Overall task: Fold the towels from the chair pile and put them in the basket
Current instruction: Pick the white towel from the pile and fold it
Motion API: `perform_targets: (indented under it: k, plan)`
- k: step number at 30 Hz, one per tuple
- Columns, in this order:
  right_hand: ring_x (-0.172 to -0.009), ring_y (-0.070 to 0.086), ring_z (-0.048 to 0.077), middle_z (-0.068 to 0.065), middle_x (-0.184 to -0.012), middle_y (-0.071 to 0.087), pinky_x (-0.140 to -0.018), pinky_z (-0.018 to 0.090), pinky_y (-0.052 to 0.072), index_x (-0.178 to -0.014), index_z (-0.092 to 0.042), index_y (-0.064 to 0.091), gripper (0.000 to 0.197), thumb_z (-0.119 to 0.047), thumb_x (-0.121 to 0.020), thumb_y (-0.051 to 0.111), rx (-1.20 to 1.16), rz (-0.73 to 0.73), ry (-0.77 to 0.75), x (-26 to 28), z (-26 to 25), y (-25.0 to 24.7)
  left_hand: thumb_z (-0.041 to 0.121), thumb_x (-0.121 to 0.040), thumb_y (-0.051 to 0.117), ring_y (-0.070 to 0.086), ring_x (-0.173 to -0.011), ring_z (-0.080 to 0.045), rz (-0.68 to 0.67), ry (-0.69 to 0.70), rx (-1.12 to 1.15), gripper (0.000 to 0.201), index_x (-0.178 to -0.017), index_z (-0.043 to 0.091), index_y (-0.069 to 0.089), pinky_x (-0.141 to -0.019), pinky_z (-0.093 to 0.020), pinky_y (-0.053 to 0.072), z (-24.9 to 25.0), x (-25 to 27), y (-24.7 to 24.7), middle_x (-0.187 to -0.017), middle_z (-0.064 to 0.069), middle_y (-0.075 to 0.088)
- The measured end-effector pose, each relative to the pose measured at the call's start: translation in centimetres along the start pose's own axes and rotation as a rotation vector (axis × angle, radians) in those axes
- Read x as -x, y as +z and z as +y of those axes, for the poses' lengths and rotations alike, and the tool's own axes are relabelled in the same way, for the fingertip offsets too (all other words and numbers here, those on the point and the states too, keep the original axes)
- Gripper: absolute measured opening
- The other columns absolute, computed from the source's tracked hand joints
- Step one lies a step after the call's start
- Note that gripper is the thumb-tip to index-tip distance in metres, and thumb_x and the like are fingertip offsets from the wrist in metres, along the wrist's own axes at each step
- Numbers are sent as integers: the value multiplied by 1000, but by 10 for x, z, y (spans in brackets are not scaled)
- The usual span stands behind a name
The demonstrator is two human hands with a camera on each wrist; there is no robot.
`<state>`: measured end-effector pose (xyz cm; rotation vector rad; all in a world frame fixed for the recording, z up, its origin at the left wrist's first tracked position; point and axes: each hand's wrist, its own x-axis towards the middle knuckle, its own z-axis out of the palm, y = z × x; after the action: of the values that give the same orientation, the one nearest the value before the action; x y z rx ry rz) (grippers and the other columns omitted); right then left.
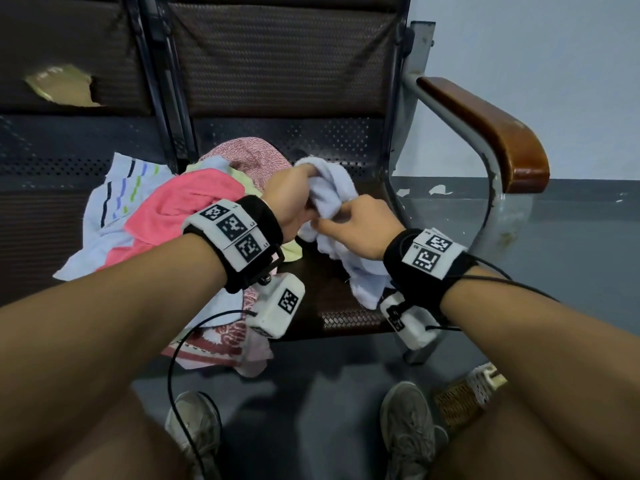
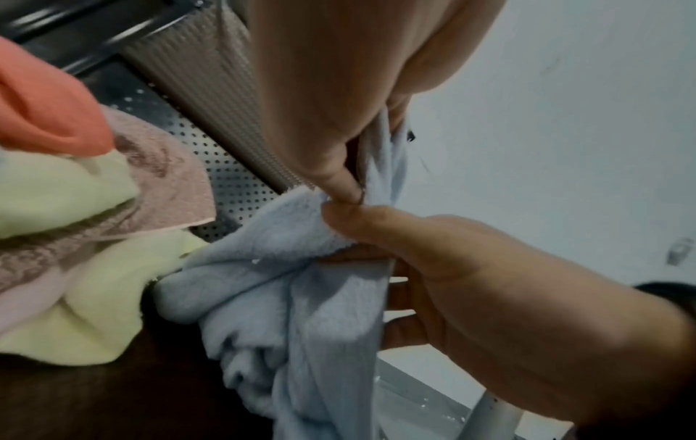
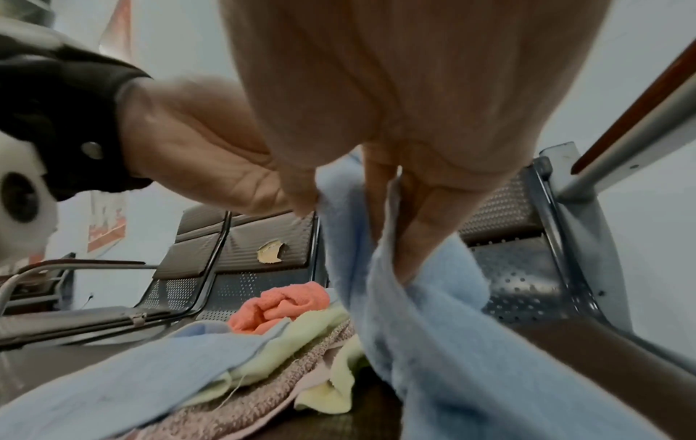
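The light blue towel (image 1: pixel 332 202) is bunched up and lifted off the chair seat (image 1: pixel 325 292), its lower part trailing down onto the seat's front right. Both hands are on its top. The left hand (image 1: pixel 289 199) has its fingers curled into the upper bunch. The right hand (image 1: pixel 356 226) pinches a fold just below, thumb against forefinger in the left wrist view, the other fingers (image 3: pixel 410 226) tucked into the cloth in the right wrist view. Likely the hands are hunting for an edge or corners, so the towel can be shaken open and folded — it is still crumpled, no fold made yet.

The pile (image 1: pixel 180 216) sits just left of the held towel, on the same seat and spilling over onto the neighbouring one: a coral pink towel (image 1: pixel 187 206) on top, a striped white one (image 1: pixel 121 192) at far left, pale yellow cloth (image 3: pixel 312 330) and a mauve patterned towel (image 1: pixel 249 157) under and behind. More patterned cloth hangs over the seat's front edge. So most of the task remains.

The basket (image 1: pixel 464 396) — woven, only partly in view — stands on the floor at lower right, near the person's right shoe (image 1: pixel 408 434). What is in it is hidden.

The chair is a metal row bench with a perforated back, a torn pad (image 1: pixel 62 86) on the next seat's backrest, and a brown wooden armrest (image 1: pixel 491 133) at right. Grey floor, pale wall.
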<state>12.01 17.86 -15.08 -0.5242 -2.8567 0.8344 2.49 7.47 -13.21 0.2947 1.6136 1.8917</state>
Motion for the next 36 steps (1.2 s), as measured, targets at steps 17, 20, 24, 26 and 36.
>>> perform_targets:
  k: [17, 20, 24, 26, 36]
  plan:
    - [-50, 48, 1, -15, -51, 54, -54, 20, 38, -52, -31, 61, 34, -23, -84, 70, -357, 150, -16, -16, 7, -25, 8, -101, 42, 73, -78, -24, 92, 239, -29, 25, -101, 0, 66, -62, -25, 57, 13, -7, -10, -92, -15, 71]
    - [-67, 52, 18, -4, -71, 54, -58, 32, 34, -68, -24, 46, 30, -30, -97, 51, -2, 117, -32, -17, 16, -19, 6, -101, 40, 72, -69, -21, 139, 203, -67, 25, -99, -1, 64, -61, -25, 58, 6, -9, -17, -86, -13, 69]
    - [-85, 49, 28, 13, -96, 51, -74, 37, 38, -84, -10, 44, 20, -21, -100, 39, 89, 92, -61, -20, 20, -16, 1, -99, 39, 70, -82, -27, 151, 188, -122, 27, -96, -2, 66, -74, -33, 61, 2, -14, -26, -93, -18, 67]
    - [-88, 49, 28, 13, -103, 45, -75, 33, 37, -95, -9, 46, 13, -21, -97, 41, 189, 0, -15, -21, 21, -14, -1, -98, 39, 69, -71, -19, 181, 205, -138, 31, -84, 4, 66, -63, -26, 59, 2, -16, -31, -83, -13, 67]
    - [-51, 39, 16, -3, -54, 43, -49, 27, 30, -61, -19, 54, 31, -16, -91, 49, -185, 157, 154, -21, 33, -38, 7, -84, 52, 56, -48, -21, 379, 239, -565, 7, -78, 10, 53, -50, -27, 41, 5, -24, -59, -64, -14, 62]
